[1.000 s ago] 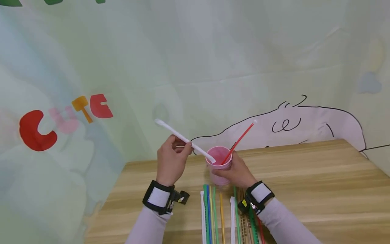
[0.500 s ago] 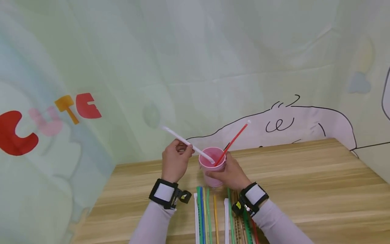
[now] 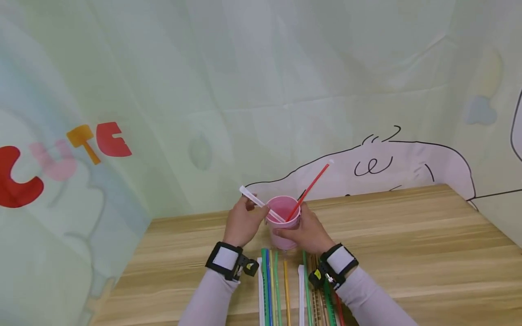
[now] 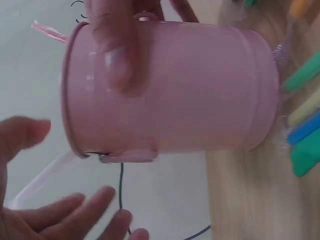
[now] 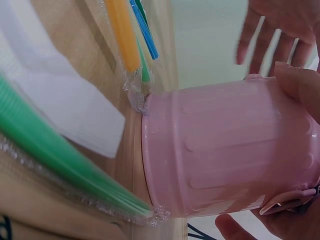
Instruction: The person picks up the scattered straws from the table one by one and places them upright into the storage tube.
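Observation:
A small pink bucket (image 3: 282,236) stands upright on the wooden table. My right hand (image 3: 311,230) grips its right side, with the thumb across the front near the rim. A red wrapped straw (image 3: 309,189) leans in it to the right. A white paper-wrapped straw (image 3: 252,196) slants into it from the left, its lower end inside. My left hand (image 3: 243,222) is beside the left rim. In the left wrist view its thumb and fingers are spread apart, and the white straw (image 4: 40,179) shows in the gap between them. The right wrist view shows the bucket wall (image 5: 225,145) close up.
Several wrapped straws lie in a row before the bucket, including a blue straw (image 3: 268,285), an orange straw (image 3: 287,290) and another white straw (image 3: 301,292). A printed curtain (image 3: 261,108) hangs behind the table (image 3: 408,244).
The left hand has moved right and down toward the bucket, and the white straw has slid deeper into it. The right hand keeps its grip. The head view has shifted slightly.

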